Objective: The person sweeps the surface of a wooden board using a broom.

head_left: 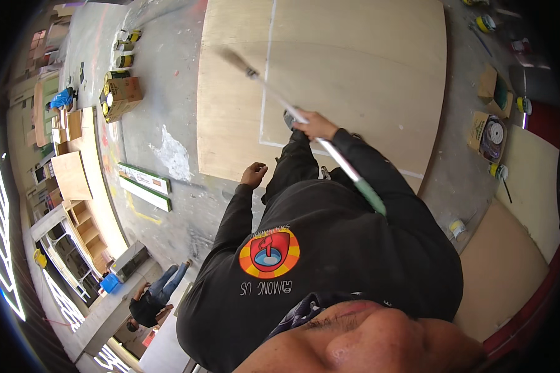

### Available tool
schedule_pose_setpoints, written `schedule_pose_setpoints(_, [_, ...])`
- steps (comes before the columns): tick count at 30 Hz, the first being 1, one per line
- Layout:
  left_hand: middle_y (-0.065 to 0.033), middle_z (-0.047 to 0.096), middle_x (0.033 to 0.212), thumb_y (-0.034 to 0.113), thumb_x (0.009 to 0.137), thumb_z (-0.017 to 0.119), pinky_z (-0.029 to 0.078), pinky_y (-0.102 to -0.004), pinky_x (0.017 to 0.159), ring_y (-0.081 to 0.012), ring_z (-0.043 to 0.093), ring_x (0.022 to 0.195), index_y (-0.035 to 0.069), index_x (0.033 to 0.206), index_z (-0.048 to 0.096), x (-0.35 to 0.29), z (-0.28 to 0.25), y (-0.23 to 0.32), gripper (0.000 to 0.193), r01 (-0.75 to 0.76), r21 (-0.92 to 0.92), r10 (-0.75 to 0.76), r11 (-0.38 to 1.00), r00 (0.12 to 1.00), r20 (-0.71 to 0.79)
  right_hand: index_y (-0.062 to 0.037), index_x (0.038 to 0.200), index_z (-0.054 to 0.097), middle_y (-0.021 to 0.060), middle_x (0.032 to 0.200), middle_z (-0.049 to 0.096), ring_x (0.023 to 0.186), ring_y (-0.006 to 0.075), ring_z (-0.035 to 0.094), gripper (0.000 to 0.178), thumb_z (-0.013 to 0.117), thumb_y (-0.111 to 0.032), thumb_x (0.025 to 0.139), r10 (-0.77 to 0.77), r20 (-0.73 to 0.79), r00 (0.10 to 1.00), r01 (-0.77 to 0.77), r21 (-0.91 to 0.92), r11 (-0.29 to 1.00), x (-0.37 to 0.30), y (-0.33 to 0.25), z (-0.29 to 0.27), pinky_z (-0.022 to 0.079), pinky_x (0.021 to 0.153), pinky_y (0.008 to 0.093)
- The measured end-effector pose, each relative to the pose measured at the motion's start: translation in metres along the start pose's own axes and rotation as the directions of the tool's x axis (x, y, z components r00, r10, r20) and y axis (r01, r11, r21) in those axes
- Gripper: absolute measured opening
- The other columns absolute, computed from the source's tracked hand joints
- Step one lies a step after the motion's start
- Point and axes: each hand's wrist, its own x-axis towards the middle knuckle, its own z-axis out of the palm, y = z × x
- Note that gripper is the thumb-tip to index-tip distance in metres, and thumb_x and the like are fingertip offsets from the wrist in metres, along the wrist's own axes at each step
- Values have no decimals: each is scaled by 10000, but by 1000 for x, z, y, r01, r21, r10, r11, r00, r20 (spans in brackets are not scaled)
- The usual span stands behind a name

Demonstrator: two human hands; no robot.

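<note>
My right hand (317, 126) is wrapped round the pale shaft of a long-handled brush (348, 166). The tan bristles at its far end are blurred, above a large plywood sheet (354, 68). Toward my body, the shaft ends in a green grip that lies across my dark sweatshirt. Beside my left leg hangs my left hand (254, 175), with nothing in it and its fingers loosely bent and apart. One of my shoes (289, 119) shows on the sheet, just left of my right hand.
Left on the grey floor are a cardboard box (126, 96) of cans, several more cans (125, 61), and long white-and-green boxes (144, 194). At the right lie open cartons (485, 133), cans and wooden boards (504, 261). Other people (149, 304) are farther off at the left.
</note>
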Motion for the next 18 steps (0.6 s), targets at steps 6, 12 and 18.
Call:
schedule_pose_setpoints(6, [-105,603,797,247,812,539,462,-271,611,-163,595,709,1,978,546,32,-70,-20,297,0,-118,-11,993,995,-98,-16,1097,479,96,580,541,405,158,508,406,566,-133,718,44,16,999,-44,-9,999,112,5,55,431,390,293])
schedule_pose_setpoints(12, [-88,599,798,284,799,549,452,-260,559,-158,593,688,12,980,539,67,-121,-64,327,199,-326,-226,924,973,-45,-56,998,504,5,576,458,443,129,472,217,510,-161,808,318,-288,903,-77,621,780,39,91,-96,414,369,262])
schedule_pose_setpoints(18, [-90,599,771,288,790,563,434,-240,483,-149,597,641,-1,957,542,114,-129,-56,334,281,-406,-293,870,955,33,-83,948,423,25,561,414,397,113,402,144,434,-124,810,647,-595,477,-50,717,695,-78,130,-212,373,339,273])
